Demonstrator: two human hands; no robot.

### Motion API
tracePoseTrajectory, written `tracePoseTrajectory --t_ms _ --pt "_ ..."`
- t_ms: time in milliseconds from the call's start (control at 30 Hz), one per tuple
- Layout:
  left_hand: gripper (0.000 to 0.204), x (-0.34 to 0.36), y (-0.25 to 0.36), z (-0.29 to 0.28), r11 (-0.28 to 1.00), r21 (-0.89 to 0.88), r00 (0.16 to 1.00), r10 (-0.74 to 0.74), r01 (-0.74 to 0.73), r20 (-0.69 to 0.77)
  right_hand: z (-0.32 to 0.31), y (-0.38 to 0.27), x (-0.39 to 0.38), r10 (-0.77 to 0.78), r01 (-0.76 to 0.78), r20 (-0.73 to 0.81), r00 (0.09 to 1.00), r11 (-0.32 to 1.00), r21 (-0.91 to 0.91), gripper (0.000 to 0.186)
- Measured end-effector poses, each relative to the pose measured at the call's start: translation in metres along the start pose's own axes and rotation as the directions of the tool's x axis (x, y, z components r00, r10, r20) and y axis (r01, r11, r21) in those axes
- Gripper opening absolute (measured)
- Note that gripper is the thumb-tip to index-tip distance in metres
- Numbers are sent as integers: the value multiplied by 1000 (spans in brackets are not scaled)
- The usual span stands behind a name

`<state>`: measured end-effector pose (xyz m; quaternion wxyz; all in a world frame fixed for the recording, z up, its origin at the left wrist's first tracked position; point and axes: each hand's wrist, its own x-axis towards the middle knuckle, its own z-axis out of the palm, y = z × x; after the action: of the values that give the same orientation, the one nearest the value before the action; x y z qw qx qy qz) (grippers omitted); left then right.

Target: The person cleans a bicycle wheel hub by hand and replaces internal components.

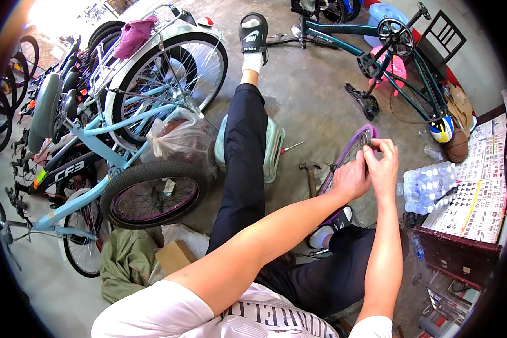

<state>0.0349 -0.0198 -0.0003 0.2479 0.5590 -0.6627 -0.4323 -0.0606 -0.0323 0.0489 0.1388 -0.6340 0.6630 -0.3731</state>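
Note:
A wheel rim with a purple edge point(325, 179) leans in front of me between my legs, without a tyre that I can see. At its upper end is a small dark rounded piece point(365, 137). My left hand point(352, 179) is closed beside this piece, its fingertips meeting those of the other hand. My right hand point(384, 160) pinches at the same place, thumb and index finger bent together. Fingers cover much of what lies between them, so its kind is hidden. A hammer point(311, 179) rests on the floor left of the rim, and a red-handled screwdriver point(292, 147) lies farther off.
A pale green stool point(275, 152) stands by my outstretched leg. To the left are a light blue bicycle point(96, 143) and a tyred wheel point(155, 194). An upturned teal bicycle frame point(343, 45) stands far right. Packed water bottles point(429, 186) sit beside a sheet-covered table point(479, 208).

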Motion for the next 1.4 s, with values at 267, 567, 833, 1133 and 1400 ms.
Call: tracePoseTrajectory --t_ms 267,567,833,1133,1400 --pt "46 3 -9 14 999 24 999 -22 23 -32 -5 36 -21 216 -207 16 976 911 358 22" --pt "55 -15 5 33 998 -39 998 -57 57 9 -5 67 -28 222 -245 110 969 928 281 27" --pt "75 -14 -48 22 729 -680 936 179 82 304 7 81 -33 138 -156 94 986 964 214 25" --pt "51 34 -44 -15 624 -709 891 43 328 451 -4 72 -46 18 -42 159 987 988 149 18" --pt "58 42 -114 -23 680 -657 921 -69 326 385 -3 66 -52 539 -592 245 806 719 365 69"
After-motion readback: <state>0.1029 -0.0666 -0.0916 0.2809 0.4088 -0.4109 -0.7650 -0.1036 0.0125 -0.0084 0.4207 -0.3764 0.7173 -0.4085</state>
